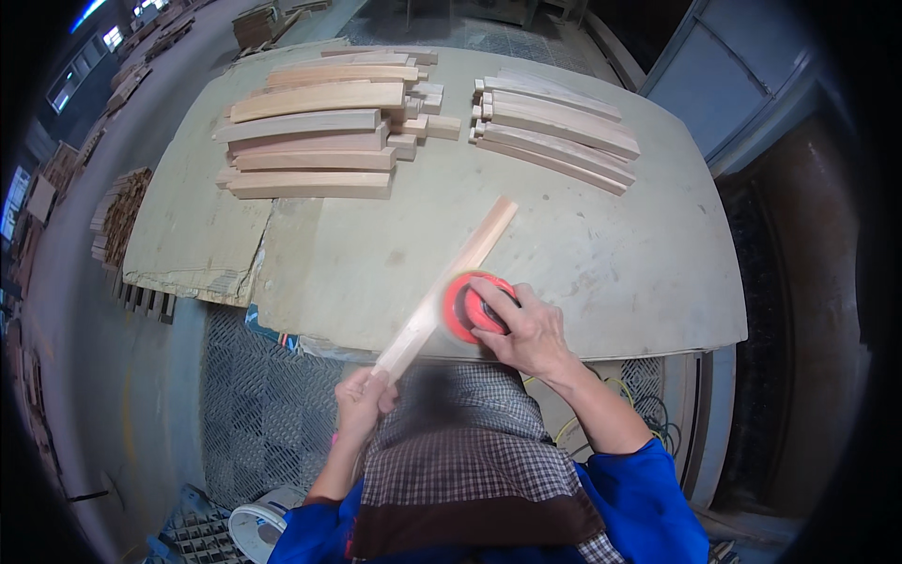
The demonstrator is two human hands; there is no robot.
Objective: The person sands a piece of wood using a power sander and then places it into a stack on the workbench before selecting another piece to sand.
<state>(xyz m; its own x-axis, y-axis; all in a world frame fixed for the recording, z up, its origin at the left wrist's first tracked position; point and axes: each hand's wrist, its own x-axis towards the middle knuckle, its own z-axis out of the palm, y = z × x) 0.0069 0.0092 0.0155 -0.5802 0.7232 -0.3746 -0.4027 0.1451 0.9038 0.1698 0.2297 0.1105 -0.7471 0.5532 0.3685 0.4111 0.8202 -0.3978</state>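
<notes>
A pale, square-edged wooden strip (474, 242) lies slantwise over the near part of the table, its lower end reaching past the front edge. My left hand (362, 399) is closed round that lower end. My right hand (528, 329) grips a round red sander (460, 310) from above, fingers curled over its body. The sander's disc rests against the right side of the strip, about midway along it; its underside is hidden.
The table (620, 273) has a worn, pale covering with a torn front edge. A large pile of wooden pieces (315, 127) lies at its far left, a smaller pile (559, 127) at its far right. A white bucket (256, 526) stands on the floor at lower left; hoses (615, 387) lie under the table.
</notes>
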